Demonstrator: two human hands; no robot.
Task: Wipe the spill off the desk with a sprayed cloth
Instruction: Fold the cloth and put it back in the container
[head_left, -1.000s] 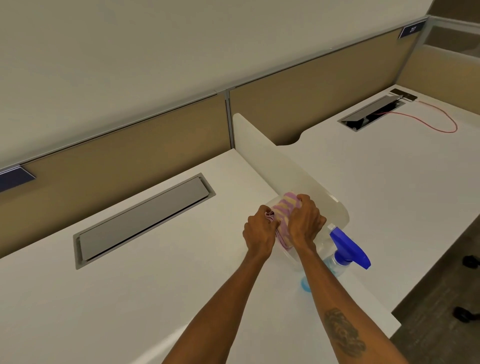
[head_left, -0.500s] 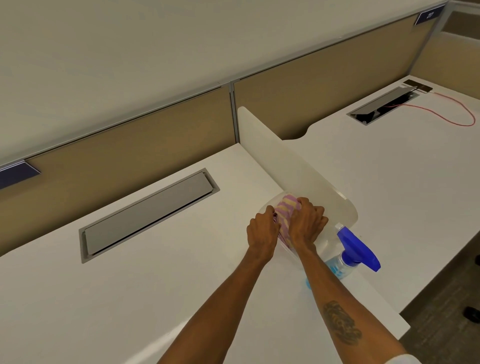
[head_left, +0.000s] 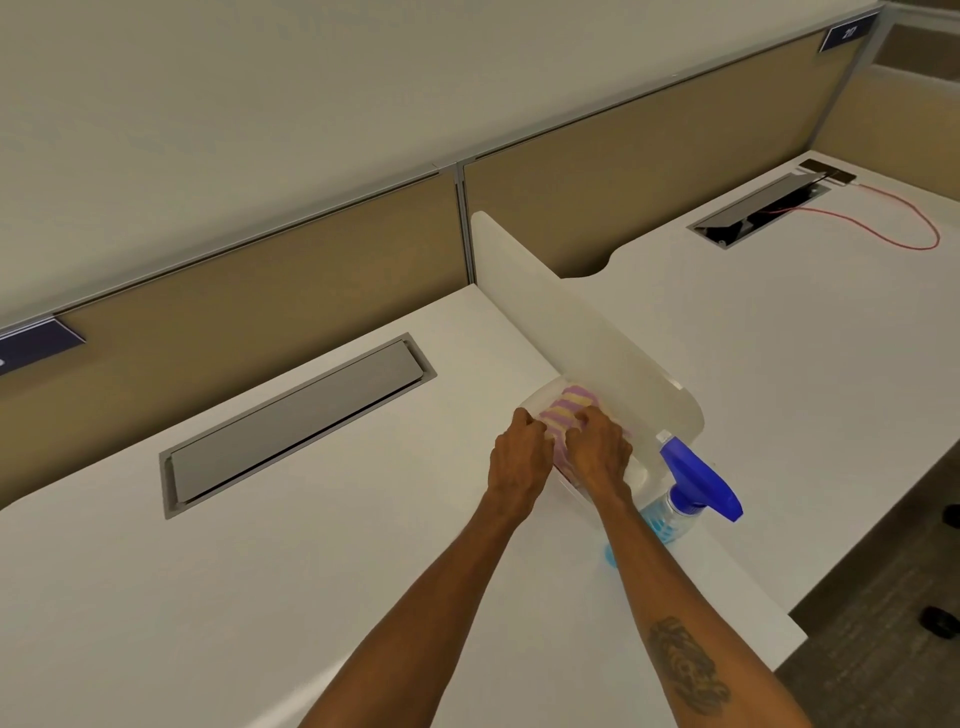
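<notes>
A pink-and-yellow striped cloth (head_left: 563, 413) lies bunched in a clear plastic tub (head_left: 535, 402) on the white desk (head_left: 311, 571), against the low white divider (head_left: 571, 332). My left hand (head_left: 519, 460) grips the cloth's left side and my right hand (head_left: 597, 452) grips its right side. A spray bottle with a blue trigger head (head_left: 698, 480) and blue liquid stands just right of my right forearm. No spill is visible on the desk from here.
A grey cable hatch (head_left: 296, 421) is set into the desk at the left. Beyond the divider lies a second desk (head_left: 805, 338) with an open hatch (head_left: 761, 210) and a red cable (head_left: 904, 223). Tan partition panels (head_left: 260, 312) close off the back. The floor drops off at the right.
Both hands stay closed on the cloth in the tub, shifting it only slightly. The view has drifted a little, with no other visible movement.
</notes>
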